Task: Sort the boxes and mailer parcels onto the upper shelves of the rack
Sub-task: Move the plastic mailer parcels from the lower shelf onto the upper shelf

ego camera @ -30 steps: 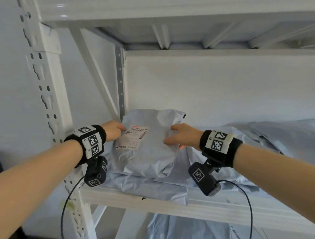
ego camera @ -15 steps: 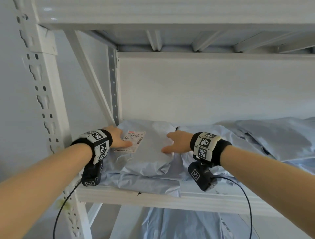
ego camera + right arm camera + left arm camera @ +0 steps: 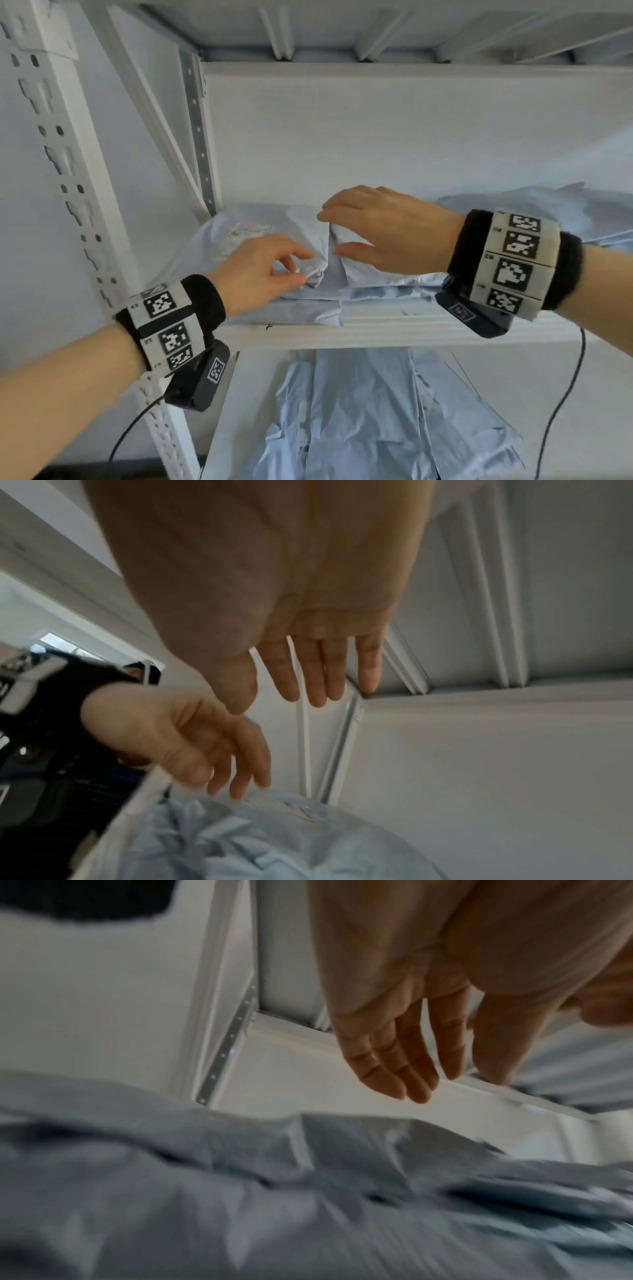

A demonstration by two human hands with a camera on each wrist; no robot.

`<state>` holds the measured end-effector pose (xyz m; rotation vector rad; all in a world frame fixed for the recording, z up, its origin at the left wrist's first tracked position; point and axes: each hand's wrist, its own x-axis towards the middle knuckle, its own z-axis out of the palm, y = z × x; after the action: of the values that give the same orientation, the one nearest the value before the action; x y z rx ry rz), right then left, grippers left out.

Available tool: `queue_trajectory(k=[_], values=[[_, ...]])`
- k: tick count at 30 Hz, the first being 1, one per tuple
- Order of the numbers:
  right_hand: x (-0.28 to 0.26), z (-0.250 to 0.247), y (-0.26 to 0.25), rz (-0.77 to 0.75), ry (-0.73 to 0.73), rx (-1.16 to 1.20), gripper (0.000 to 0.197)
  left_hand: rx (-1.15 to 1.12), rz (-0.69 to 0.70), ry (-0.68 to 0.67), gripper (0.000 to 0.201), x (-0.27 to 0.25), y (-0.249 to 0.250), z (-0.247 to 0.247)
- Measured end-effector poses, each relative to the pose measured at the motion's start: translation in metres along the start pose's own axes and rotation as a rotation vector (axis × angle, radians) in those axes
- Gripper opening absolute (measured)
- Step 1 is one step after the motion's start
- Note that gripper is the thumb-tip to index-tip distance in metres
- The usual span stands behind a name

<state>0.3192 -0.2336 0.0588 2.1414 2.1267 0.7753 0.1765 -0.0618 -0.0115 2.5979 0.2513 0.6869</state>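
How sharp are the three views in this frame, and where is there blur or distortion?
Head view: mostly sharp, wide-angle bending of the rack upright, slight blur on the left hand. Left wrist view: the mailer parcels heavily motion-smeared, fingers clearer. Right wrist view: soft overall, right hand looming large, parcels blurred.

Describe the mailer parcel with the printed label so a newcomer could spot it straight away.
Start at the white rack's perforated left upright and follow the shelf just beyond the two hands. The labelled mailer lies on top of the pale blue pile in the shelf's left back corner, beside the left hand. Only it shows a white printed label on top.
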Motion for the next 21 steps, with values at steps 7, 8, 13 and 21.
queue_trajectory(k=[7,8,13,21], values=[[-0.086,0.014,-0.046,-0.124,0.094,0.086,0.042,-0.195,0.078,-0.359,0.024,-0.064,0.009,0.108],[-0.098,0.023,-0.051,-0.127,0.094,0.093,0.041,-0.208,0.068,-0.399,0.023,-0.071,0.005,0.126],[-0.157,0.088,-0.068,-0.091,0.084,0.195,0.037,-0.296,-0.123,-0.445,0.022,-0.094,-0.023,0.207],[-0.226,0.226,-0.057,0.200,-0.087,0.397,0.032,-0.250,-0.584,-0.417,0.030,-0.088,-0.082,0.293]])
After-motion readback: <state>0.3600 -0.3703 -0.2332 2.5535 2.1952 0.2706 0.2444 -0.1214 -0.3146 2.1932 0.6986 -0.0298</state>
